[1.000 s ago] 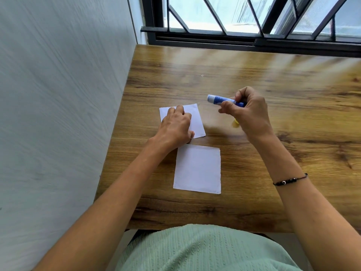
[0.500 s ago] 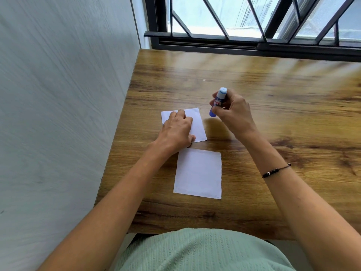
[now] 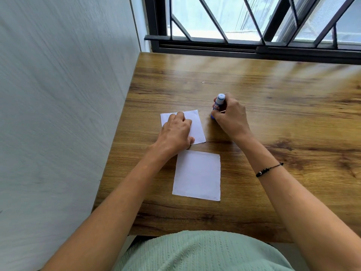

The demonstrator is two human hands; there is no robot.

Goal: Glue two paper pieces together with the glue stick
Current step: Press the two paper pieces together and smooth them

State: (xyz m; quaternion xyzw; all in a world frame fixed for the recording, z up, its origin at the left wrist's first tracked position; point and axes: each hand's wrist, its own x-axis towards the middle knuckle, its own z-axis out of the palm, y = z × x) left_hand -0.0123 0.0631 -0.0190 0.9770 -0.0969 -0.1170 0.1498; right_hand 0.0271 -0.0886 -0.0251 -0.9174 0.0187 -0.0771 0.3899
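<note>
Two white paper pieces lie on the wooden table (image 3: 283, 106). The far paper piece (image 3: 196, 127) is pressed flat under my left hand (image 3: 176, 133), whose fingers rest on its left half. The near paper piece (image 3: 198, 175) lies free, just below it. My right hand (image 3: 230, 117) grips a blue glue stick (image 3: 218, 106) held nearly upright, its lower end close to the table just right of the far paper. Whether the tip touches the table or paper is hidden by my fingers.
A grey wall (image 3: 58, 114) runs along the table's left edge. A black-framed barred window (image 3: 254, 26) closes the far side. The table's near edge meets my green-clad lap (image 3: 195, 251). A tiny speck (image 3: 203, 82) lies on the far wood.
My right hand turned the glue stick from lying sideways to nearly upright and moved it left and down toward the far paper. My left hand stayed on that paper.
</note>
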